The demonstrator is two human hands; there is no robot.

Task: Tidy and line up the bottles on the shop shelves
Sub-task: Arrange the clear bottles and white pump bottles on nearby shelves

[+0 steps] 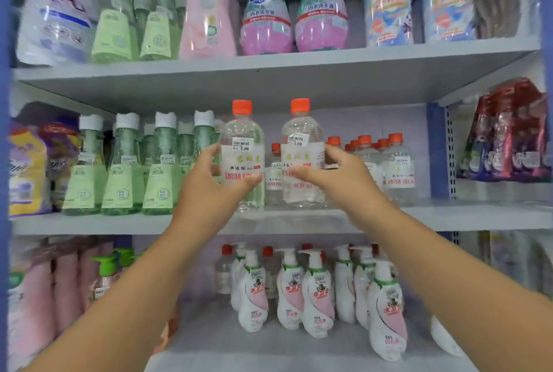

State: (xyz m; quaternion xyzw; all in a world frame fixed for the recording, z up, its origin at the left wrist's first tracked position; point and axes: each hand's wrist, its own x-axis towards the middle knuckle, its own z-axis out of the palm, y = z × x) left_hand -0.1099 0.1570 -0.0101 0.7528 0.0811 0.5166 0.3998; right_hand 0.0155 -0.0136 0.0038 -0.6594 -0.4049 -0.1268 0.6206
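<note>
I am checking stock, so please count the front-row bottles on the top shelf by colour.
Green bottles: 2
Pink bottle: 1
Teal-topped bottles: 2
Blue bottles: 2
Total: 7

Both arms out; hands (209,189) (338,180) each curled, gripping.

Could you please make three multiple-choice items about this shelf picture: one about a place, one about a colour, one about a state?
1. Where do the two held clear bottles stand?
A. top shelf
B. middle shelf
C. bottom shelf

2. What colour are their caps?
A. orange
B. white
C. green

3. What is the left hand doing?
A. hanging idle
B. pressing a pump
C. gripping a bottle

Answers:
1 B: both bottles stand at the front of the middle shelf.
2 A: each cap is orange.
3 C: the left hand wraps one bottle; the right hand wraps the other.
</note>
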